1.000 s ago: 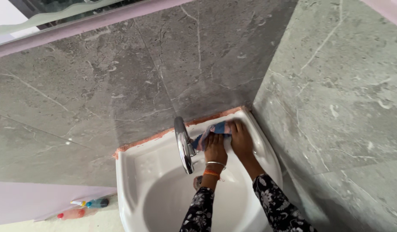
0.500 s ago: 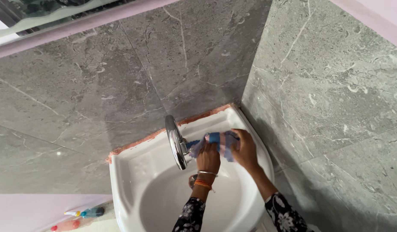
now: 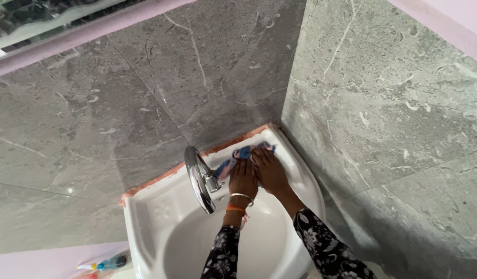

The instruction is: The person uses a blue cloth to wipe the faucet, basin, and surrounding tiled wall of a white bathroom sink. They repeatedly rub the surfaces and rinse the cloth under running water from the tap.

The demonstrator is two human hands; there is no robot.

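A blue and pink cloth (image 3: pixel 242 153) lies pressed on the back ledge of a white corner washbasin (image 3: pixel 145 217), right of the chrome tap (image 3: pixel 199 180). My left hand (image 3: pixel 243 178) lies flat on the cloth next to the tap's base, with bangles and an orange thread at the wrist. My right hand (image 3: pixel 269 169) presses on the cloth beside it, closer to the corner. Both sleeves are dark with a white flower print. Most of the cloth is hidden under the hands.
Grey marble-look tiled walls (image 3: pixel 383 119) meet in a corner directly behind the basin. An orange-pink sealant line (image 3: pixel 161 178) runs along the basin's back edge. Small bottles (image 3: pixel 101 265) stand on the floor at the lower left. A window frame crosses the top left.
Half a second ago the hands held the cloth bunched up by the tap; now both press it flat on the back ledge near the corner. The view has drifted right.
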